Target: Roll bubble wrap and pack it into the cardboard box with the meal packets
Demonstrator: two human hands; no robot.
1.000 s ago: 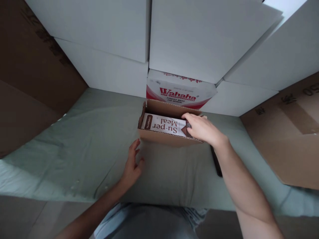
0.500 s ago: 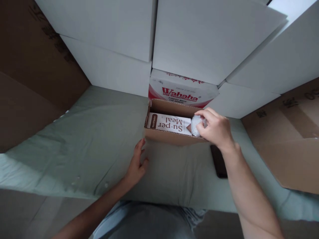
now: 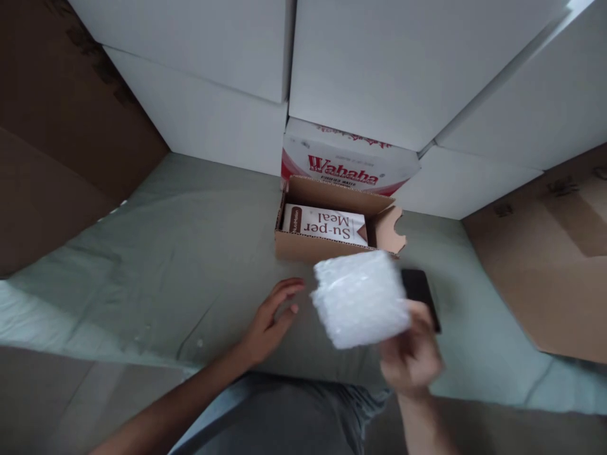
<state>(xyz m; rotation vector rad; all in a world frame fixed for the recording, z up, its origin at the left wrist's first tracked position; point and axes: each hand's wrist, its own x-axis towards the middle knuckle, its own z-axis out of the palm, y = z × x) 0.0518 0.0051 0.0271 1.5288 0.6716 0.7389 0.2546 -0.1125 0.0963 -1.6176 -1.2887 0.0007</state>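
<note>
A bubble-wrapped package (image 3: pixel 360 298) is held up in my right hand (image 3: pixel 413 355), gripped at its lower right edge; what lies inside the wrap is hidden. My left hand (image 3: pixel 271 319) hovers just left of the package, fingers apart and holding nothing. Behind the package stands a small open cardboard box (image 3: pixel 303 246) with a notched flap folded out on its right. Inside its left part lies a white carton (image 3: pixel 327 224) printed "Su-per Meal", upside down to me.
The surface is covered by a green cloth (image 3: pixel 213 253). A black phone (image 3: pixel 421 294) lies right of the box, partly hidden. Behind stand a Wahaha water carton (image 3: pixel 351 155) and white panels (image 3: pixel 360 69). Large cardboard boxes stand at left (image 3: pixel 57 164) and right (image 3: pixel 535 253).
My right hand has pulled the bubble-wrapped package out of the cardboard box and brought it toward me. My left hand has shifted right, nearer the package.
</note>
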